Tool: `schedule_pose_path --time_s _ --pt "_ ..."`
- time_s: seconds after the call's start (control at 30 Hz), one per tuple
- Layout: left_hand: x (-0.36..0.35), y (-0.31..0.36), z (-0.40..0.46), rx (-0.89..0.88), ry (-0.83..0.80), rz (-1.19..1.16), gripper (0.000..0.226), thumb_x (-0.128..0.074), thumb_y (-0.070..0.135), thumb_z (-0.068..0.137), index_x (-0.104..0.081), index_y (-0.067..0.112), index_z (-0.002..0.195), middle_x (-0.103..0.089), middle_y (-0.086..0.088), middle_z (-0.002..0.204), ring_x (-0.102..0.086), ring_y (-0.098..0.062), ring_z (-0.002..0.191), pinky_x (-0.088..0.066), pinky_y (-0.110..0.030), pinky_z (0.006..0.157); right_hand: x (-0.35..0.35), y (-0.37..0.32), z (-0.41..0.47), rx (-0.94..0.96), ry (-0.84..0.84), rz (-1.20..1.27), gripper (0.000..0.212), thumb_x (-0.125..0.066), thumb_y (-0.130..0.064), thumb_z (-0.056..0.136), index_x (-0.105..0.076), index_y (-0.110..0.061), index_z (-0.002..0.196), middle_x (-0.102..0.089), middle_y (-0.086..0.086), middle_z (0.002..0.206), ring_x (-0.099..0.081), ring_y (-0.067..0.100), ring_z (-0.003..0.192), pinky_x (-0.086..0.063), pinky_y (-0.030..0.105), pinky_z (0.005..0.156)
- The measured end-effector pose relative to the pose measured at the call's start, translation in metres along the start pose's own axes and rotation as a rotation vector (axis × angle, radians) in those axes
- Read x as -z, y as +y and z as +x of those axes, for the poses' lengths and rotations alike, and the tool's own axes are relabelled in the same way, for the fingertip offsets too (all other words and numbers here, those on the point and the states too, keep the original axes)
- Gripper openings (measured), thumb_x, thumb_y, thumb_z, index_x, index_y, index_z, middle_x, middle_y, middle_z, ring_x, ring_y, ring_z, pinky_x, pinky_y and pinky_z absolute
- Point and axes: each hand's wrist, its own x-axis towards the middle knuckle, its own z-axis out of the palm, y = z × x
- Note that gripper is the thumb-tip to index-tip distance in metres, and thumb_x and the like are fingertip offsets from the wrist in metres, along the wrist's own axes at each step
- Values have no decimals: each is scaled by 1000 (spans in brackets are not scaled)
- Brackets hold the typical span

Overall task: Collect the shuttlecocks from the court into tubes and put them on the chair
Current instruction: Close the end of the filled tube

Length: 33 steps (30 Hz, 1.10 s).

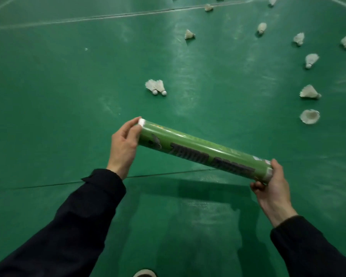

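I hold a long green shuttlecock tube (204, 150) with black lettering level above the court, slanting down to the right. My left hand (124, 144) grips its left end, fingers around the white cap (141, 122). My right hand (272, 184) grips the right end. Two white shuttlecocks (156, 86) lie side by side on the floor just beyond the tube. Several more are scattered to the right, among them one with its open skirt facing up (309, 116) and one on its side (309, 91). No chair is in view.
The floor is a green court mat (58, 86) with white lines at the far edge (108, 17) and a dark seam (48, 184) running under my arms. The toe of a shoe (145, 273) shows at the bottom edge.
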Motion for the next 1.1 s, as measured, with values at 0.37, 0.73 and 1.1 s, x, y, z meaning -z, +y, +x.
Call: schedule_pose_path --time_s 0.37,0.73,1.1 --pt "0 -12 11 -70 154 47 38 -62 33 97 -67 16 130 -67 -6 127 -64 -19 117 -53 -44 108 5 2 5 61 -16 23 39 -59 -45 100 -63 -6 102 -66 8 85 -54 9 53 -48 21 43" --pt "-9 -3 -4 -37 -116 91 38 -35 56 99 -55 49 130 -49 -13 143 -51 -23 134 -39 -49 119 8 5 2 38 -17 50 31 -56 -46 102 -58 -14 101 -63 6 93 -52 4 54 -46 17 44" --pt "-26 -8 -11 -136 -50 73 54 -29 43 102 -54 22 145 -55 -3 147 -53 -19 135 -44 -45 115 14 2 2 33 -40 68 29 -57 -46 101 -58 -18 100 -64 3 88 -46 4 45 -45 18 42"
